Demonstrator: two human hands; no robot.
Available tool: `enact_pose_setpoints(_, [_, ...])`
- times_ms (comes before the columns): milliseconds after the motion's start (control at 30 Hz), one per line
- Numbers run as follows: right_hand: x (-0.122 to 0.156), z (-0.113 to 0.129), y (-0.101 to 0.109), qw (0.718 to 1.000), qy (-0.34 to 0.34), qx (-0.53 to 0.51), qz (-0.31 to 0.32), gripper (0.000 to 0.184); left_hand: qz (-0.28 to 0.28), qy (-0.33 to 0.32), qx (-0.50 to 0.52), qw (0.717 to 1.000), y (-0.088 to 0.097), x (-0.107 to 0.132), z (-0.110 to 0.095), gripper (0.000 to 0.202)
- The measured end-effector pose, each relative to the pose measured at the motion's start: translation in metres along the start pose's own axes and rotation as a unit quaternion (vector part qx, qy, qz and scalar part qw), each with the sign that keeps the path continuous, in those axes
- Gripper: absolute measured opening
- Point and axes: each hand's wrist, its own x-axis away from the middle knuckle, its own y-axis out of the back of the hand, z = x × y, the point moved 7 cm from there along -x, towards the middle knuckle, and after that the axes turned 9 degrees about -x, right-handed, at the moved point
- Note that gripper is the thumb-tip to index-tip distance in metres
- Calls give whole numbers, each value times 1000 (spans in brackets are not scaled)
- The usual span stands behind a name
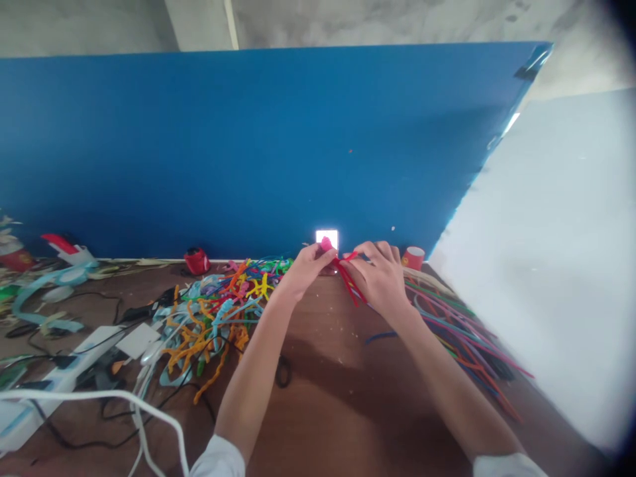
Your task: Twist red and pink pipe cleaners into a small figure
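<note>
"Starting at the brown table (322, 411), reached what?"
"Reached the left hand (302, 270), closed on a pink piece (326, 244)."
"And with the right hand (381, 275)?"
"Pinched red strips (347, 282) just beside the pink piece, over the table's far part."
"Beyond?"
"Saw a glowing screen (334, 237), then a blue partition (273, 146)."

Left of left hand (304, 270): pipe-cleaner heap (218, 318); power strip (64, 381) farther out. Right of right hand (382, 275): pipe-cleaner bundle (460, 324). Behind both: screen (334, 237), then partition panel (278, 146).
</note>
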Motion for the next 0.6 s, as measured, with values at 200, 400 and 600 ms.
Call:
enact_pose_setpoints(200, [1, -21, 11, 995, -68, -45, -65, 21, -127, 15, -460, 879, 50, -13, 25, 43])
enact_pose_setpoints(400, [1, -34, 20, 985, -106, -88, -105, 21, -129, 146, -578, 792, 89, -51, 102, 24])
enact_pose_setpoints(600, [0, -35, 25, 984, -105, -85, -115, 21, -128, 175, -664, 716, 99, -65, 143, 38])
